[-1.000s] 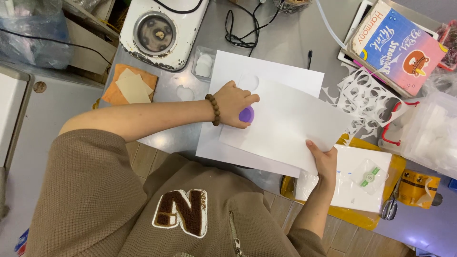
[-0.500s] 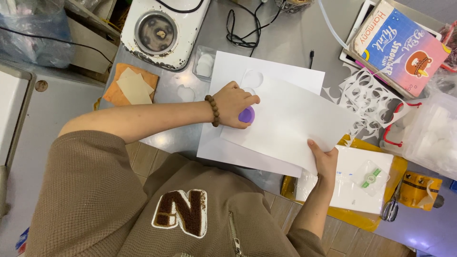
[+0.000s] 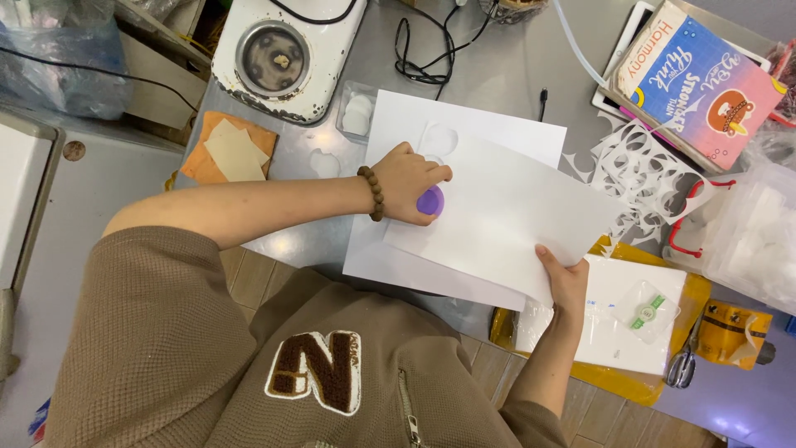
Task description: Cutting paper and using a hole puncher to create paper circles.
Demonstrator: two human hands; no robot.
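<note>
Right now the left hand (image 3: pixel 408 184) lies palm-down near the left edge of a white sheet of paper (image 3: pixel 506 220), fingers curled over a small purple disc (image 3: pixel 430 201) and pressing it against the sheet; a brown bead bracelet (image 3: pixel 371 192) circles that wrist. The right hand (image 3: pixel 566 284) pinches the sheet's lower right corner — thumb on top, fingers underneath — so the sheet sits slightly askew over a second white sheet (image 3: pixel 464 133) lying flat on the grey tabletop (image 3: pixel 497 66). That lower sheet has round holes cut near its upper left part. Just right of the sheets lies a white scrap full of round cut-outs (image 3: pixel 643 170). Near the right hand sits a white box (image 3: pixel 609 319) on a yellow pad, scissors (image 3: pixel 684 365) beside it. Farther up — a white round appliance (image 3: pixel 278 58), black cables (image 3: pixel 431 50) and a colourful book (image 3: pixel 705 83).
</note>
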